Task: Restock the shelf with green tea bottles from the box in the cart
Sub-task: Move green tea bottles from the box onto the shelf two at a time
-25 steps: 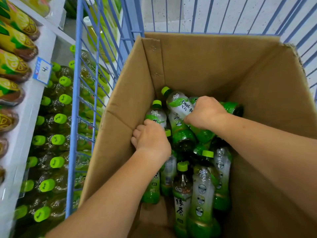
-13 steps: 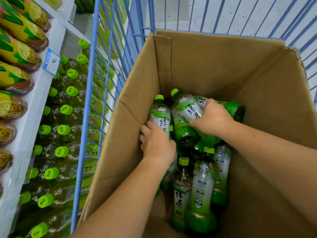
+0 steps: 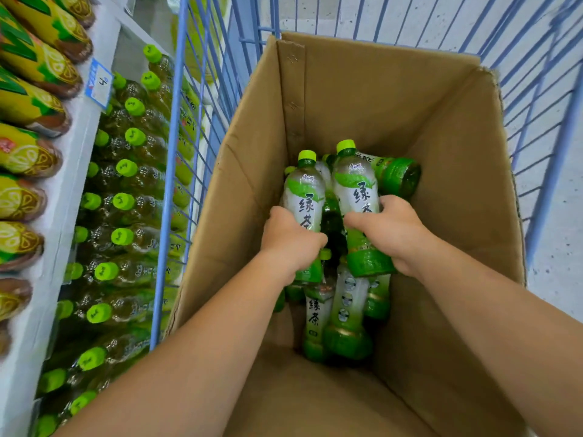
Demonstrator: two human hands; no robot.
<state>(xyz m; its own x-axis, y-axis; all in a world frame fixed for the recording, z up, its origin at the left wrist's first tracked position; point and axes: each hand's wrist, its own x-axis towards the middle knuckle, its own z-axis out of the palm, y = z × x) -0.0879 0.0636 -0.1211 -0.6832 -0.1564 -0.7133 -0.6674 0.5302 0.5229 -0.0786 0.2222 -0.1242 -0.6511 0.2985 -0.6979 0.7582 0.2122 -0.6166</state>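
One blue wire cart [image 3: 167,216] stands beside the shelf [image 3: 71,184], which keeps carries short. Its cardboard box [image 3: 457,171] holds loose green tea bottles [image 3: 344,310]. The left hand [image 3: 288,241] grasps the left bottle [image 3: 304,193] and the right hand [image 3: 391,234] the right bottle [image 3: 358,184], caps up, probably for shelving upright.

A: Item, box: location?
B: Box [image 3: 441,121] inside cart [image 3: 170,184]. Shelf [image 3: 79,171] left of cart, shelved bottles [image 3: 126,200] in rows on it.
A: Contents?
B: Loose bottles [image 3: 344,310] on box floor. Above them, side by side: left bottle [image 3: 304,197] in left hand [image 3: 290,241], right bottle [image 3: 356,190] in right hand [image 3: 391,234].
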